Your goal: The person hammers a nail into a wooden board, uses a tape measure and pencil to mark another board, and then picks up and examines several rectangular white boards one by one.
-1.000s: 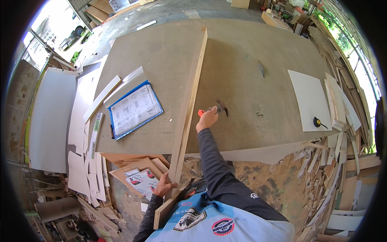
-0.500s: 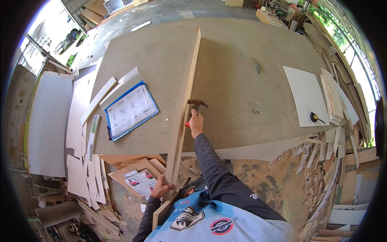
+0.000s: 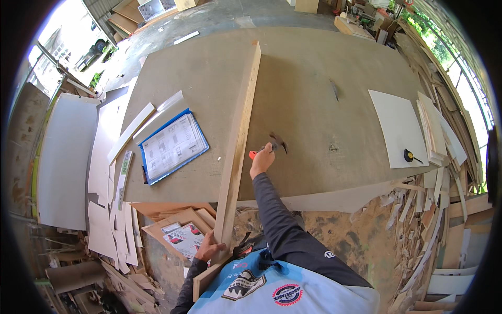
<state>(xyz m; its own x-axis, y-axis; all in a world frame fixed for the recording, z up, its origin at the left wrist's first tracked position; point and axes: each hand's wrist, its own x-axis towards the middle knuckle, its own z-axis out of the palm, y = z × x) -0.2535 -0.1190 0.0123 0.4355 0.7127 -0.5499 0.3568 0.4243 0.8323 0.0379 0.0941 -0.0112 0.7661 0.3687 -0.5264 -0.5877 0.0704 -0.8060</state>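
Observation:
A long wooden beam [image 3: 241, 136] runs lengthwise over the big brown worktable [image 3: 303, 68], its near end jutting past the front edge. A shorter board [image 3: 209, 277] meets that end close to my body. My left hand [image 3: 209, 247] is closed around the beam's near end. Just right of the beam, above the tabletop, my right hand [image 3: 262, 159] grips a claw hammer [image 3: 280, 142] with a red handle end. The hammer head points away to the right, apart from the wood.
Left of the beam lies a blue clipboard [image 3: 184, 114] with drawings, beside a white strip [image 3: 128, 137] and a level [image 3: 124, 175]. To the right are a white sheet [image 3: 392, 118], a tape measure [image 3: 409, 155] and a thin dark tool [image 3: 334, 89]. Wood offcuts [image 3: 418, 209] heap beside the table.
My right hand has swung the hammer away from the beam, to the right and slightly nearer. The beam shows more of its right side now. My left hand keeps its hold.

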